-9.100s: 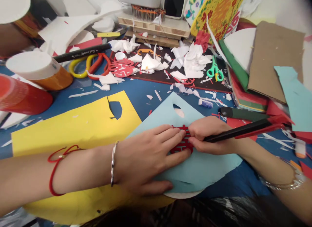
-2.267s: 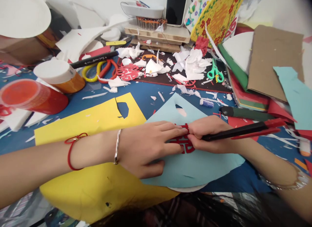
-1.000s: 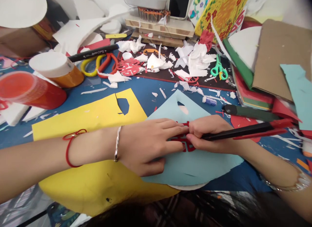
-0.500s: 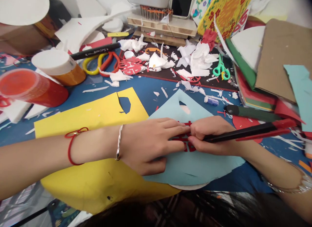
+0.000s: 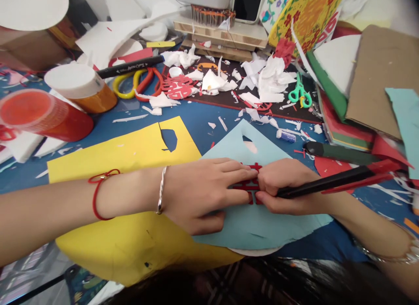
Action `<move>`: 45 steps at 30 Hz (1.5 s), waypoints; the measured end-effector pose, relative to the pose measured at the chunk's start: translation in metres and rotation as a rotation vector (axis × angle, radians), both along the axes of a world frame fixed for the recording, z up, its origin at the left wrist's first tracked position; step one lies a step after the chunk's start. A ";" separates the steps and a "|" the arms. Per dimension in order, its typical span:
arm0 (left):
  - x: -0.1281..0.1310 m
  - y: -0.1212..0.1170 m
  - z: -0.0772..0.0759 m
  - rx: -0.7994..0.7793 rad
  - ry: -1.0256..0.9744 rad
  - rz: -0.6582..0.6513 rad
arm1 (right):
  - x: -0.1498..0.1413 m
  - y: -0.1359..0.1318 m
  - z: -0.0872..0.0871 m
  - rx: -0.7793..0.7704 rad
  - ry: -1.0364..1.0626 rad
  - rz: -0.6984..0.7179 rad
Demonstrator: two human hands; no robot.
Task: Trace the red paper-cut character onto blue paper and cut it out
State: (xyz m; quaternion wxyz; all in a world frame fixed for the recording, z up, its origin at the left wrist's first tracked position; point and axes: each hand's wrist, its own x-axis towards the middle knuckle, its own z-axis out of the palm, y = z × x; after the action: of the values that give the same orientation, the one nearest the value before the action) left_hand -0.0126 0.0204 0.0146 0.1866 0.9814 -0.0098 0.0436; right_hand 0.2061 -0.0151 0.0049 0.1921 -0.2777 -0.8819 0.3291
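The left hand [image 5: 196, 193] lies flat with its fingers [image 5: 240, 176] spread and released, not clenched, pressing on the left side of a red paper double-happiness cut-out [image 5: 248, 186]. The right hand [image 5: 290, 192] is curled closed, its fingers grasping a black-handled tool [image 5: 327, 182] with red strips along it. This may be a craft knife, but its tip is hidden, so I cannot tell. The cut-out lies near the middle of a pale blue card [image 5: 262, 230], between the two hands, which cover much of it.

The red shape is already fully cut, with open gaps in its pattern. A second, similar red cut-out [image 5: 177, 87] lies finished among the scraps on the far side of the bench [image 5: 199, 134]. The blue card has a small opening [image 5: 248, 144] near its upper corner, and the yellow card [image 5: 114, 163] beside it has a larger rounded hole [image 5: 169, 140].

What is left around the piece cannot be settled from this view: whether it is stuck down or loose does not show, and the edges under the fingers are out of sight. Beyond the hands lie orange-and-yellow scissors [image 5: 134, 84], green scissors [image 5: 299, 95], a black marker [image 5: 130, 66], a small glue stick [image 5: 285, 136], and a pile of white paper scraps [image 5: 268, 80] on a dark mat [image 5: 229, 97].
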 end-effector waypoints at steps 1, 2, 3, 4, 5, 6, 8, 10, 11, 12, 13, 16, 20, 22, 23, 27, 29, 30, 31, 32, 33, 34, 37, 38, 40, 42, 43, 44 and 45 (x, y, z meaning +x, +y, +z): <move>0.000 0.000 0.000 -0.002 -0.002 -0.003 | 0.000 0.000 0.000 -0.002 -0.001 0.006; 0.000 0.001 0.000 -0.004 -0.004 -0.007 | 0.001 0.000 0.000 -0.007 -0.004 0.011; -0.001 0.001 0.000 -0.006 -0.005 -0.010 | 0.001 0.000 0.000 -0.015 -0.001 0.005; -0.001 0.001 0.000 -0.007 -0.007 -0.012 | 0.001 0.000 -0.001 -0.024 0.011 -0.017; -0.001 0.002 0.000 -0.007 -0.009 -0.014 | 0.002 0.000 -0.001 -0.038 0.030 -0.051; -0.001 0.002 0.000 -0.009 -0.011 -0.017 | 0.002 0.000 -0.002 -0.050 0.056 -0.092; -0.001 0.003 0.000 -0.012 -0.020 -0.025 | 0.001 -0.001 -0.003 -0.065 0.095 -0.159; -0.001 0.003 0.000 -0.020 -0.023 -0.032 | 0.000 -0.001 -0.003 -0.064 0.085 -0.176; 0.000 0.003 0.000 -0.021 -0.023 -0.032 | -0.001 -0.001 -0.004 -0.058 0.073 -0.177; 0.000 0.004 0.000 -0.021 -0.024 -0.032 | -0.002 -0.002 -0.004 -0.052 0.062 -0.176; 0.000 0.003 0.001 -0.020 -0.022 -0.030 | -0.002 -0.002 -0.004 -0.045 0.056 -0.175; 0.000 0.003 0.001 -0.014 -0.016 -0.028 | -0.004 -0.002 -0.005 -0.028 0.053 -0.163; -0.001 0.003 0.001 -0.015 -0.020 -0.023 | -0.005 -0.001 -0.004 0.012 0.012 -0.148; -0.001 0.003 0.002 -0.017 -0.026 -0.018 | -0.006 -0.001 -0.004 0.021 -0.002 -0.130; -0.001 0.003 0.002 -0.018 -0.026 -0.018 | -0.006 -0.001 -0.004 0.019 -0.003 -0.125; 0.000 0.003 0.002 -0.022 -0.020 -0.018 | -0.005 -0.001 -0.005 -0.014 0.014 -0.140; 0.000 0.002 0.002 -0.024 -0.022 -0.017 | -0.005 -0.001 -0.006 -0.028 0.018 -0.140; 0.000 0.002 0.002 -0.025 -0.023 -0.017 | -0.005 -0.001 -0.006 -0.032 0.021 -0.136; 0.000 0.002 0.002 -0.026 -0.023 -0.017 | -0.005 -0.001 -0.006 -0.036 0.024 -0.131; 0.000 0.002 0.002 -0.027 -0.023 -0.018 | -0.005 0.000 -0.006 -0.037 0.028 -0.129; 0.000 0.002 0.002 -0.026 -0.021 -0.019 | -0.005 0.000 -0.006 -0.033 0.034 -0.131; 0.000 0.002 0.002 -0.024 -0.017 -0.018 | -0.005 0.000 -0.006 -0.026 0.040 -0.136; 0.000 0.002 0.002 -0.021 -0.012 -0.017 | -0.004 -0.001 -0.006 0.001 0.053 -0.150; 0.000 0.002 0.002 -0.021 -0.012 -0.016 | -0.004 -0.001 -0.006 0.006 0.055 -0.151; 0.000 0.003 0.001 -0.018 -0.012 -0.020 | -0.003 -0.001 -0.006 0.010 0.055 -0.158; 0.000 0.003 0.001 -0.011 -0.015 -0.023 | -0.003 -0.001 -0.006 0.010 0.056 -0.169; 0.000 0.003 0.001 -0.008 -0.018 -0.025 | -0.003 -0.001 -0.006 0.005 0.057 -0.173; 0.000 0.003 0.001 -0.006 -0.019 -0.027 | -0.003 -0.001 -0.006 0.000 0.058 -0.172; 0.000 0.003 0.002 -0.006 -0.021 -0.027 | -0.003 -0.001 -0.005 -0.005 0.059 -0.170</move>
State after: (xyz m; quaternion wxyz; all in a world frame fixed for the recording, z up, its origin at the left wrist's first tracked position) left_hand -0.0130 0.0238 0.0162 0.1899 0.9801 -0.0250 0.0516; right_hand 0.2036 -0.0161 -0.0005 0.2446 -0.3424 -0.8481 0.3219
